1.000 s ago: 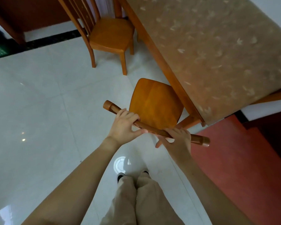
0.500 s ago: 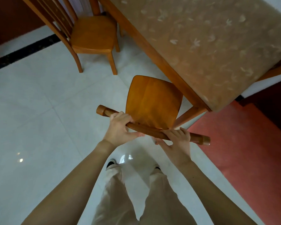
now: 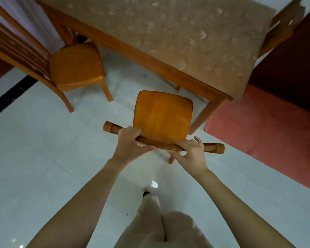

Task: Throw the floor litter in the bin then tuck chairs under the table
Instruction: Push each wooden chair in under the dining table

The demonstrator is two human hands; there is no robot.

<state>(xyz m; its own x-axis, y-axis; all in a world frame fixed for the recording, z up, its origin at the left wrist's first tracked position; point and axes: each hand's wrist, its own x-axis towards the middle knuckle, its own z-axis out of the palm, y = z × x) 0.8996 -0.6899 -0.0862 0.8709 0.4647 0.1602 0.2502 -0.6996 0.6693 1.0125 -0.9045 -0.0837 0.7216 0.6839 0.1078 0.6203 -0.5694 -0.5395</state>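
P1: Tiled room, white glossy floor [image 3: 43, 158], wooden table [image 3: 186, 42] with a tan patterned cloth across the top. Red mat [image 3: 267, 136] past the table's right corner. Hands?

P2: Both arms bare, stretched forward. Left hand [image 3: 131, 144] grasps the top rail [image 3: 211, 147] of the nearest chair [image 3: 163, 115], fingers over the rail, thumb on the near side. Right hand [image 3: 190, 154] clasps the same rail further right, fingers curled over it, thumb pointing down.

P1: That chair against the table?

P2: In front of the table's near long edge, by the corner leg [image 3: 202, 115]. Seat faces the table. Its front edge stops short of the table edge, tile showing between. Not under the top.

P1: Room to move?

P2: Open tile ahead of the seat, under the table edge. Corner leg just right of the seat, near but apart. Second chair [image 3: 75, 65] sits well left along the same table edge, wide tile gap between the two.

P1: Counts?

P2: Chairs three: one held, one left, third chair [image 3: 283, 27] at the table's far right end, blurred. Table one, mat one, hands two.
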